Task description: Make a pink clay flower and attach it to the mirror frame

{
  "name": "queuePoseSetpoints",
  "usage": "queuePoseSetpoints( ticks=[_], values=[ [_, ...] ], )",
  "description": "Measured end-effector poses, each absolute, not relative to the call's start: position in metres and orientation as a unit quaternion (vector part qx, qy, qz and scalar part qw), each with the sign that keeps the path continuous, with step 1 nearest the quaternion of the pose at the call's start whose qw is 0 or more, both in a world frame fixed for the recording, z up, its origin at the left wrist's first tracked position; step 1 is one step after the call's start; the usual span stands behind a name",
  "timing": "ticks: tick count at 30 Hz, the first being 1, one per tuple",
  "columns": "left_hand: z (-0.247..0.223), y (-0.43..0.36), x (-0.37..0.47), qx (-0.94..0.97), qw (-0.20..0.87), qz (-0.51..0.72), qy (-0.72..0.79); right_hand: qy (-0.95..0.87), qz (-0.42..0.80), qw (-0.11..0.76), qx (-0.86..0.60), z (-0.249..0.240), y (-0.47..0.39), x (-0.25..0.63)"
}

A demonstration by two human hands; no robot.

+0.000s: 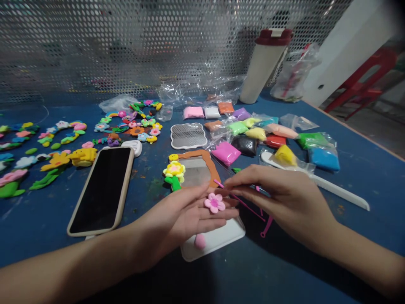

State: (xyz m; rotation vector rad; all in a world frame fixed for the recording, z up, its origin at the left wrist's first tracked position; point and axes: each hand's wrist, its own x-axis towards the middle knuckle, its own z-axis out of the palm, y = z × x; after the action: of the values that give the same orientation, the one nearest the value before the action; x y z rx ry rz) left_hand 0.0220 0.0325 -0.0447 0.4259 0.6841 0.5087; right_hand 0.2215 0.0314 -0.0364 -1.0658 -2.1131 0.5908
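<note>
My left hand (190, 215) lies palm up with its fingers stretched out, over a white board (221, 240). A pink clay flower (215, 203) with a darker pink centre rests on its fingers. Just right of the flower, my right hand (275, 194) pinches a thin pink modelling tool (219, 183), its small rounded tip pointing left. More pink tools (267, 228) lie below that hand. On the board sits a small pink clay ball (200, 241). Behind my left hand is a mirror (196, 169) edged in orange clay, with a yellow clay flower (174, 169) at its left side.
A phone (103, 190) lies at left, near several colourful clay-decorated pieces (142, 131). Bagged clay packs (247, 144) spread behind my right hand, with a white comb (341, 192) at right. A tumbler (265, 65) stands before the perforated metal panel (126, 46).
</note>
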Motion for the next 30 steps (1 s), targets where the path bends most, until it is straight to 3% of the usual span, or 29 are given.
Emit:
queuePoseSetpoints(
  ticks=[8, 24, 30],
  values=[
    [-0.049, 0.031, 0.021, 0.226, 0.89, 0.23, 0.322, -0.79, 0.19, 0.419, -0.405, -0.036, 0.026, 0.22],
    [-0.056, 0.031, 0.02, 0.231, 0.893, 0.24, 0.301, -0.82, 0.28, 0.336, -0.369, -0.043, 0.027, 0.213],
    [-0.055, 0.03, 0.02, 0.228, 0.894, 0.244, 0.299, -0.788, 0.299, 0.343, -0.414, -0.043, 0.026, 0.213]
  ],
)
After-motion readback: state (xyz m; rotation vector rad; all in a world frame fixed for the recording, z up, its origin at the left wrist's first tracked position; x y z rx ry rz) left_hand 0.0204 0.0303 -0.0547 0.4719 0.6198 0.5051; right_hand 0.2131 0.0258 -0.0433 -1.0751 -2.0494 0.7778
